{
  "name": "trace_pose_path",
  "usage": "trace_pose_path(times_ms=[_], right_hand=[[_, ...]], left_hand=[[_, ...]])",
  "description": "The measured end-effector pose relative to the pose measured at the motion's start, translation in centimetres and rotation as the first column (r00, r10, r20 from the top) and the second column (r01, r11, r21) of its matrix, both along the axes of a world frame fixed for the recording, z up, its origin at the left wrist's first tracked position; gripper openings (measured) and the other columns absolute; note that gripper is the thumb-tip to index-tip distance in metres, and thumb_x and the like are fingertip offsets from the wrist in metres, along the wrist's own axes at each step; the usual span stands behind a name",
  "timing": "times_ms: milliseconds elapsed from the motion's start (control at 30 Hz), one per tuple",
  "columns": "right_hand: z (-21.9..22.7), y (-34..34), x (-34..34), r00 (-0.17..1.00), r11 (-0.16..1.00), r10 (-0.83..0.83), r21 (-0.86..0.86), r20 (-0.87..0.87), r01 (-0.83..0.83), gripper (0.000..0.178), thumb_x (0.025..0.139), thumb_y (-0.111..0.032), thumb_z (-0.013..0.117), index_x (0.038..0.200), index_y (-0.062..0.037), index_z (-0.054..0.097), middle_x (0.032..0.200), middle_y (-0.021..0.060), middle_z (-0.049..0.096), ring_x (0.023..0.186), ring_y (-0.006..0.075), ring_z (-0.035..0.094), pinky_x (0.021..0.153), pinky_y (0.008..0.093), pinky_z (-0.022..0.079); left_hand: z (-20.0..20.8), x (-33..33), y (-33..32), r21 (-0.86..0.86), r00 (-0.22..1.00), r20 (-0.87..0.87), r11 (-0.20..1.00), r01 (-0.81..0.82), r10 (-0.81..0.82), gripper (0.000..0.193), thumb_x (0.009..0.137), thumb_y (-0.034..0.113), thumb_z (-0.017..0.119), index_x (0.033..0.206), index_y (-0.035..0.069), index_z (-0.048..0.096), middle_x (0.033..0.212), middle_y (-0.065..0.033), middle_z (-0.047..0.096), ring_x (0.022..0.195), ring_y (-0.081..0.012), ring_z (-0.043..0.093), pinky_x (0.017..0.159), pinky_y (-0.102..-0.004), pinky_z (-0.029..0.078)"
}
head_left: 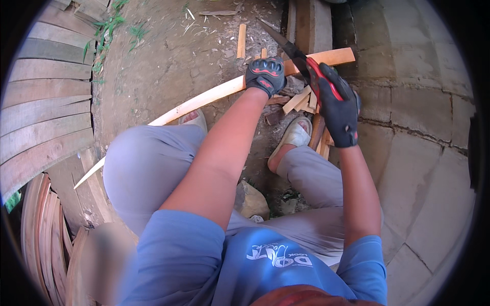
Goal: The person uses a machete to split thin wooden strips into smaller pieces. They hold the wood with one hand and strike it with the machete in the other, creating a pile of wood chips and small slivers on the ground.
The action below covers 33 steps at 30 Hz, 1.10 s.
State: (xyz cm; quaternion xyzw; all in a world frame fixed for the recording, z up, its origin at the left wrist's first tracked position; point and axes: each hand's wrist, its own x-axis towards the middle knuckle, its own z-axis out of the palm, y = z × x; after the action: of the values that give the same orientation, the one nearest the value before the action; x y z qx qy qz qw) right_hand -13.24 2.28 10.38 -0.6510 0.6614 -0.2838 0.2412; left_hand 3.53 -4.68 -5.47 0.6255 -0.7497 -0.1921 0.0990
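Note:
My left hand (265, 74), in a black glove with red marks, is closed around a long, pale wooden strip (209, 97). The strip runs from beside my left knee up to the right, past my fist. A handsaw (286, 45) with a dark blade and a red-and-black handle is in my right hand (338, 109), which is gloved too. Its blade crosses over the strip just right of my left fist, with the tip pointing to the far left. Whether the teeth touch the wood, I cannot tell.
Several short wood offcuts (297, 100) lie below the strip, near my right foot. Another short piece (241, 41) lies farther off. A thick beam (313, 25) stretches away at the back. A stone (251, 200) sits between my legs. Weathered boards (46, 122) line the left; slabs pave the right.

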Motion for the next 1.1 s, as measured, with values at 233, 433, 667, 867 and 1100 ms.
trace_pose_path(times_ms=[233, 433, 667, 867, 1100], right_hand=[[-5.3, -7.3, 3.5, 0.994, 0.992, 0.047, -0.110, -0.096, -0.057, 0.038, 0.104, -0.030, 0.065, 0.136, -0.0115, 0.074, 0.130, 0.0164, 0.076, 0.123, 0.0356, 0.071, 0.108, 0.0419, 0.053], [-3.1, -2.1, 1.0, 0.996, 1.000, 0.008, 0.013, 0.088, -0.010, 0.039, 0.106, -0.029, 0.064, 0.140, -0.0117, 0.072, 0.131, 0.0166, 0.076, 0.124, 0.0358, 0.071, 0.105, 0.0416, 0.054], [9.5, 14.5, -4.7, 0.968, 0.891, -0.251, 0.386, -0.020, 0.239, 0.040, 0.106, -0.022, 0.065, 0.142, -0.0052, 0.070, 0.125, 0.0154, 0.078, 0.101, 0.0221, 0.076, 0.090, 0.0350, 0.059], [14.9, 21.5, -6.1, 0.973, 0.970, -0.165, 0.151, -0.163, 0.189, 0.039, 0.106, -0.019, 0.066, 0.142, -0.0043, 0.071, 0.123, 0.0134, 0.078, 0.071, 0.0117, 0.066, 0.070, 0.0289, 0.056], [6.4, 10.3, -2.7, 0.994, 0.996, -0.073, 0.041, -0.085, 0.077, 0.041, 0.105, -0.026, 0.068, 0.140, -0.0051, 0.072, 0.123, 0.0136, 0.078, 0.084, 0.0182, 0.072, 0.081, 0.0343, 0.057]], left_hand=[[0.5, -0.4, 0.1, -0.023, 0.998, -0.067, 1.000, -0.002, 0.000, 0.020, 0.092, 0.027, 0.065, 0.105, 0.015, 0.076, 0.104, -0.0128, 0.080, 0.101, -0.0309, 0.078, 0.088, -0.0456, 0.059], [0.4, -0.4, -0.3, -0.043, 1.000, -0.009, 0.999, 0.018, -0.018, 0.028, 0.087, 0.030, 0.070, 0.106, 0.011, 0.078, 0.107, -0.0167, 0.080, 0.103, -0.0320, 0.078, 0.091, -0.0466, 0.059], [2.1, 1.4, -1.0, 0.096, 0.999, 0.004, 0.995, 0.037, -0.037, 0.041, 0.084, 0.036, 0.073, 0.117, 0.014, 0.079, 0.113, -0.0133, 0.080, 0.106, -0.0309, 0.078, 0.093, -0.0444, 0.061], [3.5, 1.1, -1.9, 0.248, 0.997, -0.031, 0.966, 0.071, -0.066, 0.060, 0.079, 0.049, 0.075, 0.127, 0.014, 0.075, 0.137, -0.0176, 0.071, 0.121, -0.0360, 0.072, 0.102, -0.0475, 0.059], [3.7, 1.8, -1.9, 0.262, 0.998, -0.023, 0.963, 0.069, -0.065, 0.060, 0.079, 0.047, 0.076, 0.129, 0.013, 0.075, 0.133, -0.0184, 0.074, 0.121, -0.0363, 0.072, 0.102, -0.0472, 0.059]])
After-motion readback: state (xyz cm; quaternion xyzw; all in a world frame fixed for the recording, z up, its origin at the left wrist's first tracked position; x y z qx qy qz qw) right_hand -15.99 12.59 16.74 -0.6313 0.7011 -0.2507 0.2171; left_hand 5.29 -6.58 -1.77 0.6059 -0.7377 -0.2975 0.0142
